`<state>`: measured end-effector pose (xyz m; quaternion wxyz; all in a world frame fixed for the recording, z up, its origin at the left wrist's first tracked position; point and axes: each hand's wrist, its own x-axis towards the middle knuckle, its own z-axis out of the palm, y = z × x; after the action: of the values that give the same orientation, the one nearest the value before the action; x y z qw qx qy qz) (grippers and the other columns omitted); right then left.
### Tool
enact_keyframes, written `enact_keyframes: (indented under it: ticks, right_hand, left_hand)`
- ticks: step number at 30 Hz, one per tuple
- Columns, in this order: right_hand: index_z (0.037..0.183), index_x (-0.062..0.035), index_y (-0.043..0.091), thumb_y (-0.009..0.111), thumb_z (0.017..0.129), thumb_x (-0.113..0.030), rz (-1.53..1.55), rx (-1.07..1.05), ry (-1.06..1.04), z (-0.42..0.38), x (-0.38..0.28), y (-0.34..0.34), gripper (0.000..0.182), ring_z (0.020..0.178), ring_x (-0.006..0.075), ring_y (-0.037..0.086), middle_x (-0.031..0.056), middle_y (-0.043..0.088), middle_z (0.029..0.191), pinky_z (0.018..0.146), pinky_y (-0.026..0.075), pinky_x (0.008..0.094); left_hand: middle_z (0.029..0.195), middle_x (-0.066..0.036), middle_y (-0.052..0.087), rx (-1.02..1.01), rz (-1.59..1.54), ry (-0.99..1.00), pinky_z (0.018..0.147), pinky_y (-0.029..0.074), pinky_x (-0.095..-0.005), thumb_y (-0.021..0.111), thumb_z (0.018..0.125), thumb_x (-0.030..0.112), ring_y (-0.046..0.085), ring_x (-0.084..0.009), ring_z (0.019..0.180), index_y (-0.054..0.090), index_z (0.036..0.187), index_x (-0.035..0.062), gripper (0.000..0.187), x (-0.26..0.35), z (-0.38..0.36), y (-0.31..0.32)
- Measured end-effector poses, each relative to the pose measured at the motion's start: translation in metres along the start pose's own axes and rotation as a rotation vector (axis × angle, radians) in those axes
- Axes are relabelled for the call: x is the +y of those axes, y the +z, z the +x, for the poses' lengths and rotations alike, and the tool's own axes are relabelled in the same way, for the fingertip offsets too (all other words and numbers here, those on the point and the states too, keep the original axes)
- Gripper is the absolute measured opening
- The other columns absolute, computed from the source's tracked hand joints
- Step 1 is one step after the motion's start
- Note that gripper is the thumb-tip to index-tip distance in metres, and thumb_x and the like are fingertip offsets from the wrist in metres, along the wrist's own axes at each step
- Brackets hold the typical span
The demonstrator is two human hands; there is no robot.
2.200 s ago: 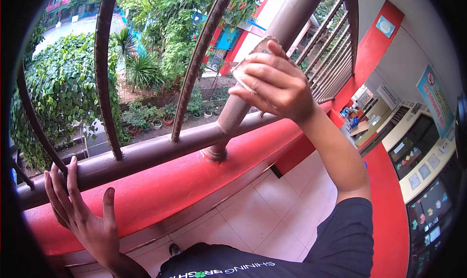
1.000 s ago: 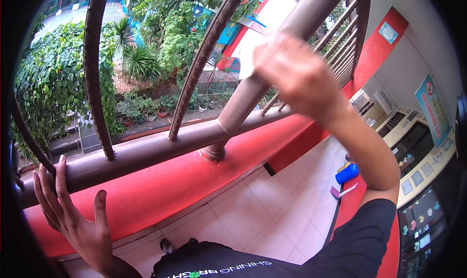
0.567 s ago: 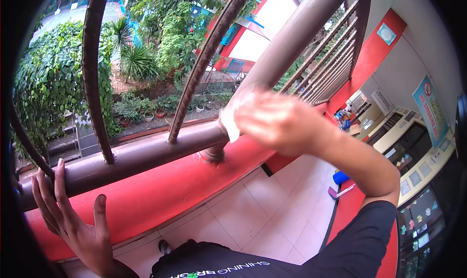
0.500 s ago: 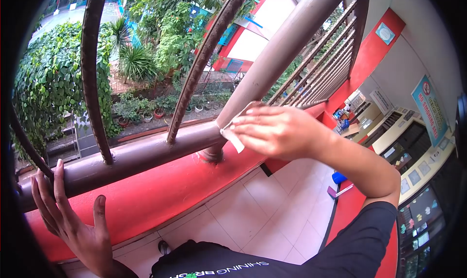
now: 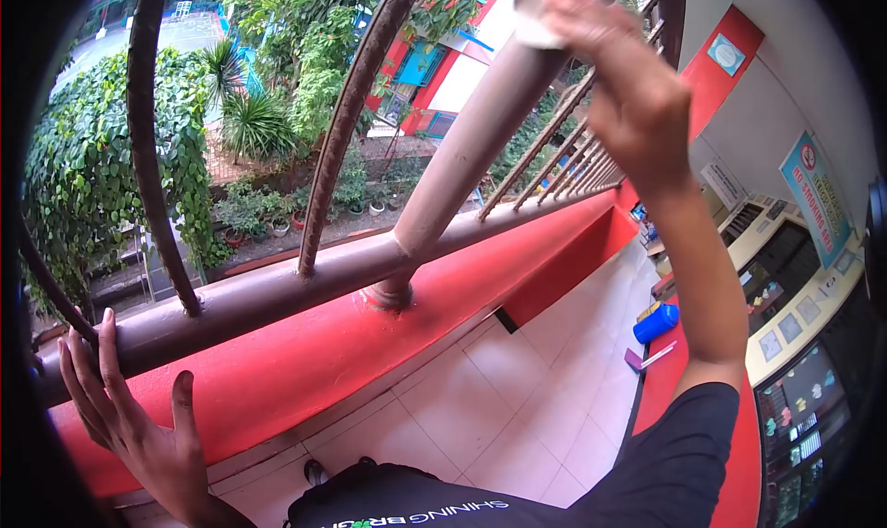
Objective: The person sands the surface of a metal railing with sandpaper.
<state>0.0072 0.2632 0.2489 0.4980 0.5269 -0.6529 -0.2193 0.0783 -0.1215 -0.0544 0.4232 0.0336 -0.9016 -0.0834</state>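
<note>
A thin pale folded piece (image 5: pixel 536 22), grey-brown at one edge, is gripped in the fingers of my right hand (image 5: pixel 637 103). It lies against the upper part of the thick brown metal post (image 5: pixel 467 163), and the hand is somewhat smeared by motion. At lower left, my left hand (image 5: pixel 139 426) rests with stretched, spread fingers against the brown horizontal rail (image 5: pixel 240 304), close to the foot of a thin upright bar. The thumb stands apart and nothing is held there. Post and rail meet at a joint above a short round support (image 5: pixel 390 294).
Thin curved bars (image 5: pixel 334 131) rise from the rail. Below it runs a red ledge (image 5: pixel 305 380) beside a tiled floor (image 5: pixel 471 399). A blue container (image 5: pixel 656 323) stands at right, near a no-smoking banner (image 5: pixel 815 200). Plants (image 5: pixel 115 149) grow beyond the railing.
My right hand has moved up along the post from the lower joint, carrying the pale folded piece. The view has shifted slightly; my left hand stays on the rail.
</note>
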Motion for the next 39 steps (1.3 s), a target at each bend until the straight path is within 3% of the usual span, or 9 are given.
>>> enact_keyframes:
  ticks: [5, 8, 10, 17, 20, 27, 33, 37, 39]
  right_hand:
    - [0.109, -0.0047, 0.072, 0.065, 0.086, -0.012, 0.185, -0.446, -0.145, -0.039, -0.095, 0.033, 0.025, 0.108, 0.0187, 0.073, 0.0072, 0.075, 0.107, 0.099, 0.059, 0.0321]
    - [0.108, -0.0040, 0.073, 0.067, 0.086, -0.010, 0.024, -0.422, -0.135, -0.022, -0.047, 0.018, 0.024, 0.110, 0.0174, 0.072, 0.0053, 0.076, 0.110, 0.099, 0.059, 0.0322]
    - [0.114, -0.0003, 0.072, 0.053, 0.080, 0.021, 0.122, -0.208, 0.287, 0.012, 0.010, -0.015, 0.044, 0.108, 0.0303, 0.073, 0.0140, 0.076, 0.111, 0.100, 0.058, 0.0436]
    - [0.101, -0.0061, 0.073, 0.066, 0.084, -0.011, 0.267, -0.415, -0.241, -0.059, -0.089, 0.039, 0.019, 0.104, 0.0164, 0.072, 0.0034, 0.074, 0.105, 0.101, 0.058, 0.0320]
    - [0.107, -0.0048, 0.074, 0.060, 0.085, 0.006, 0.085, -0.084, 0.150, -0.003, 0.001, 0.007, 0.028, 0.103, 0.0281, 0.075, 0.0123, 0.077, 0.109, 0.087, 0.063, 0.0378]
    - [0.105, -0.0084, 0.077, 0.068, 0.088, -0.014, 0.273, -0.445, -0.250, -0.062, -0.098, 0.043, 0.021, 0.111, 0.0163, 0.072, 0.0042, 0.077, 0.112, 0.106, 0.056, 0.0325]
    - [0.111, -0.0007, 0.076, 0.061, 0.088, 0.008, 0.057, -0.107, 0.232, -0.052, -0.051, 0.032, 0.029, 0.118, 0.0260, 0.071, 0.0126, 0.077, 0.115, 0.107, 0.054, 0.0411]
    - [0.105, -0.0022, 0.076, 0.063, 0.091, 0.001, 0.339, -0.363, -0.233, -0.064, -0.086, 0.044, 0.020, 0.112, 0.0275, 0.073, 0.0118, 0.077, 0.110, 0.101, 0.058, 0.0416]
    - [0.105, -0.0038, 0.074, 0.070, 0.087, -0.007, 0.117, -0.160, 0.051, -0.043, -0.044, 0.031, 0.020, 0.114, 0.0221, 0.071, 0.0084, 0.076, 0.114, 0.101, 0.060, 0.0362]
  left_hand:
    - [0.162, -0.014, 0.040, 0.001, -0.001, -0.002, 0.123, 0.022, -0.0550, 0.064, 0.092, 0.058, 0.028, -0.0361, 0.154, 0.048, 0.155, 0.0172, 0.077, -0.001, -0.002, 0.001]
    - [0.162, -0.014, 0.040, -0.003, 0.000, -0.001, 0.123, 0.022, -0.0547, 0.065, 0.091, 0.058, 0.028, -0.0356, 0.154, 0.049, 0.155, 0.0176, 0.077, -0.002, 0.001, 0.001]
    - [0.162, -0.014, 0.040, 0.006, 0.009, 0.000, 0.123, 0.022, -0.0544, 0.064, 0.091, 0.058, 0.029, -0.0354, 0.154, 0.049, 0.155, 0.0177, 0.077, -0.001, 0.000, 0.001]
    - [0.162, -0.013, 0.039, 0.016, -0.001, 0.022, 0.123, 0.021, -0.0546, 0.065, 0.090, 0.058, 0.028, -0.0356, 0.154, 0.048, 0.155, 0.0183, 0.078, -0.004, 0.002, 0.000]
    - [0.163, -0.013, 0.039, 0.006, 0.009, 0.022, 0.123, 0.021, -0.0550, 0.065, 0.090, 0.058, 0.028, -0.0358, 0.154, 0.048, 0.155, 0.0194, 0.077, -0.001, -0.001, 0.001]
    - [0.163, -0.014, 0.039, -0.003, -0.014, 0.022, 0.122, 0.021, -0.0556, 0.065, 0.090, 0.059, 0.028, -0.0363, 0.154, 0.048, 0.155, 0.0191, 0.078, -0.002, 0.000, -0.001]
    - [0.166, -0.011, 0.035, -0.016, -0.030, 0.002, 0.124, 0.018, -0.0535, 0.066, 0.092, 0.052, 0.025, -0.0324, 0.156, 0.045, 0.158, 0.0216, 0.075, -0.005, -0.002, 0.001]
    - [0.166, -0.010, 0.035, -0.008, -0.032, -0.001, 0.124, 0.018, -0.0537, 0.066, 0.092, 0.053, 0.025, -0.0321, 0.157, 0.045, 0.158, 0.0220, 0.075, -0.004, -0.001, 0.001]
    - [0.166, -0.010, 0.035, -0.007, -0.031, -0.008, 0.124, 0.018, -0.0537, 0.066, 0.093, 0.053, 0.025, -0.0320, 0.156, 0.045, 0.158, 0.0219, 0.075, -0.003, 0.000, 0.001]
